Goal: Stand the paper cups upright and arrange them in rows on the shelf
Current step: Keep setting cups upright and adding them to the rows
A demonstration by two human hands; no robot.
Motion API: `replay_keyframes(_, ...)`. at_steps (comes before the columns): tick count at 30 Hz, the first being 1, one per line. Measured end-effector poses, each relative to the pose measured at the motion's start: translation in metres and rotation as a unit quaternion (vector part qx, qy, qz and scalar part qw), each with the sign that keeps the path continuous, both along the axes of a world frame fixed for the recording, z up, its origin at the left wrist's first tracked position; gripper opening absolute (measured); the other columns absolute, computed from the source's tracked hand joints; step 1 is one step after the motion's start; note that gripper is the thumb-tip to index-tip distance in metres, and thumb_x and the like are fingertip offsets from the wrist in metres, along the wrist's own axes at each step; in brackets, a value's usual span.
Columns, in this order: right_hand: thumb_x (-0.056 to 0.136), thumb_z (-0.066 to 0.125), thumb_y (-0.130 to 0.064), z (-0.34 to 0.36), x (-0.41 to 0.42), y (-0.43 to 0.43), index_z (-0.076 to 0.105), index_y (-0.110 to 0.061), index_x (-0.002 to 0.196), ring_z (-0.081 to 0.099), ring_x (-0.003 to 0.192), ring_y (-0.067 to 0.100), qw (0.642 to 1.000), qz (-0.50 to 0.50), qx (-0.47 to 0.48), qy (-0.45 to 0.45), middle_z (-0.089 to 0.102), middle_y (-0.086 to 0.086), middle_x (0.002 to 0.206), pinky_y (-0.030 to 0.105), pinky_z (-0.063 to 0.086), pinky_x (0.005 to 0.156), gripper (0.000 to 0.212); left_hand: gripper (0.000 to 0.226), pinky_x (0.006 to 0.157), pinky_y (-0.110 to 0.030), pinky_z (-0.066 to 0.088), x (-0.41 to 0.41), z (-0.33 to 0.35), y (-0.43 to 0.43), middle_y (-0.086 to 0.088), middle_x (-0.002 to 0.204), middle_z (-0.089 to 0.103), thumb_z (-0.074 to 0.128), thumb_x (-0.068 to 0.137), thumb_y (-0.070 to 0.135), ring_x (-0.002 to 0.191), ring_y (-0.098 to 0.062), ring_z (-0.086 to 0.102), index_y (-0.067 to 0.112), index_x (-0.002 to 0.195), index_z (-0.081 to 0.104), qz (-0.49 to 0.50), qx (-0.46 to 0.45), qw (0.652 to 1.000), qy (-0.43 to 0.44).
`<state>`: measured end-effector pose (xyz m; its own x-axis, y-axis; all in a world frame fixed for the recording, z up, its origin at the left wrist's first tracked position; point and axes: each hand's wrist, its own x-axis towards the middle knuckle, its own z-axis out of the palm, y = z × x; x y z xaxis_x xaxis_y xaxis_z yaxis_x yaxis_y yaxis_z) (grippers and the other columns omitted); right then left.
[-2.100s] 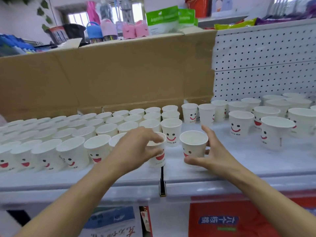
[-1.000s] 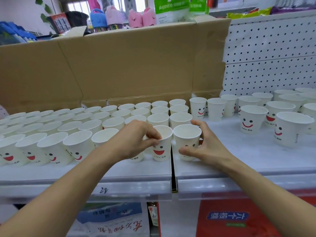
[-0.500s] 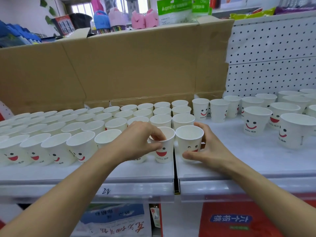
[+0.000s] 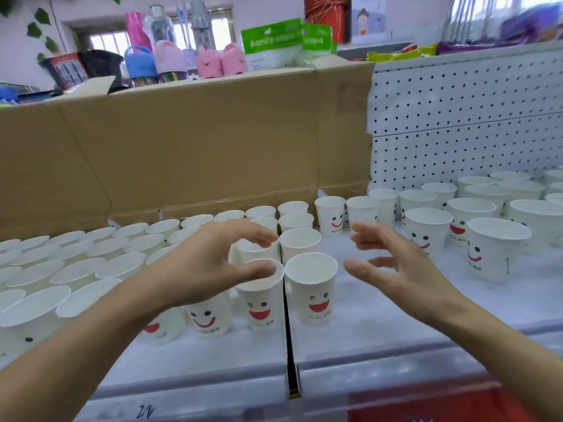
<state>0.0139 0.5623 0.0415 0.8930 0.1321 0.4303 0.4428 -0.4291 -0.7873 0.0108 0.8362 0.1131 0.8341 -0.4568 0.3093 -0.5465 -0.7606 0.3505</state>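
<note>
White paper cups with red smiley faces stand upright on the white shelf point(image 4: 380, 312). Tight rows of cups point(image 4: 100, 269) fill the left half. Two front cups end the rows at the middle: one point(image 4: 263, 303) left of the shelf seam, one point(image 4: 312, 287) just right of it. My left hand point(image 4: 210, 263) hovers above the left one with thumb and fingers spread, holding nothing. My right hand point(image 4: 387, 266) is raised to the right of the other cup, fingers relaxed and apart, touching no cup. Loose cups point(image 4: 496, 248) stand scattered on the right.
A tall brown cardboard sheet point(image 4: 189, 141) backs the left rows. A white pegboard point(image 4: 463, 123) backs the right half. A dark seam point(image 4: 291, 360) splits the shelf near the middle. Bare shelf lies between the front cups and the scattered cups. Goods sit above the cardboard.
Both hands let go of the two front cups and lifted off them, the right hand drawing away to the right. The two cups stand side by side at the seam.
</note>
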Motion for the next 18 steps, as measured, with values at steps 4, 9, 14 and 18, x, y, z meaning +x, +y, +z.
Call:
replay_keyframes(4,0.086,0.069,-0.020,0.049,0.038,-0.043,0.071,-0.029,0.100,0.061,0.084,-0.004,0.987,-0.051,-0.137,-0.065,0.070,-0.013,0.097,0.017,0.049,0.078,0.016,0.029,0.088,-0.012,0.044,0.044,0.027,-0.042,0.022,0.107,0.067,0.067,0.084,0.042,0.103,0.010,0.056,0.034,0.112,0.067,-0.029,0.039,0.999,0.003)
replay_keyframes(9,0.095,0.056,-0.021,0.078,0.135,-0.078,0.065,-0.035,0.121,0.058,0.106,0.012,0.879,-0.111,-0.461,-0.056,0.060,-0.004,0.124,0.029,0.046,0.089,0.031,0.022,0.085,-0.010,0.047,0.124,0.035,-0.113,0.009,0.105,0.072,0.063,0.090,0.024,0.094,0.000,0.064,0.021,0.110,0.072,-0.004,0.069,0.997,-0.021)
replay_keyframes(14,0.089,0.061,-0.021,0.078,0.195,-0.081,0.065,-0.036,0.116,0.055,0.108,0.017,0.774,-0.031,-0.631,-0.044,0.058,-0.006,0.121,0.027,0.044,0.084,0.031,0.028,0.090,-0.034,0.050,0.196,0.019,-0.160,0.003,0.112,0.068,0.065,0.086,0.022,0.106,-0.019,0.062,0.023,0.114,0.068,0.042,0.199,0.979,-0.009)
replay_keyframes(18,0.087,0.060,-0.024,0.074,0.219,-0.078,0.067,-0.019,0.080,0.058,0.083,0.018,0.786,0.029,-0.615,-0.051,0.066,-0.004,0.086,0.035,0.054,0.073,0.011,0.029,0.097,-0.035,0.034,0.224,0.010,-0.173,0.010,0.113,0.068,0.070,0.082,0.040,0.107,-0.016,0.058,0.030,0.109,0.069,0.106,0.237,0.966,-0.015)
